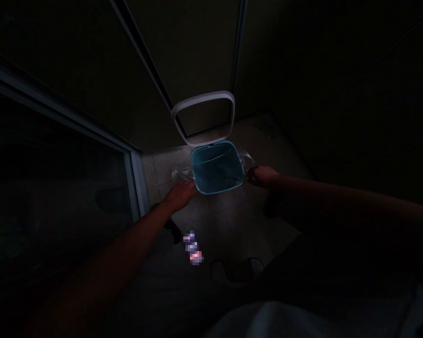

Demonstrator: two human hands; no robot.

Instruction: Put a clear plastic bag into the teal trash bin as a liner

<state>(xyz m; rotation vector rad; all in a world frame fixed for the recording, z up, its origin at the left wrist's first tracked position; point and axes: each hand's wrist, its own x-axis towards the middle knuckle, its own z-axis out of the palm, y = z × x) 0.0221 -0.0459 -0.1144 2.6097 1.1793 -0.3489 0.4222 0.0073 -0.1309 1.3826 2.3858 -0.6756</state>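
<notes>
A teal trash bin [217, 171] stands on the floor, lined with a thin clear plastic bag [183, 173] whose edges hang out on both sides. Its white rim frame [204, 98] is tipped up at the back. Beside the bin's left front edge, my left hand [180, 195] is closed on the bag, the fingertips close to the rim. On the other side, my right hand [263, 176] has its fingers curled around the bag's edge. Dim light blurs the finger details.
A phone-like bright screen [193, 248], pixelated, shows below the bin. A dark slipper or shoe [172, 230] is near my left forearm. Panelled walls [204, 56] rise behind the bin, and a door frame [136, 183] is at left. Pale tiles [211, 211] cover the floor.
</notes>
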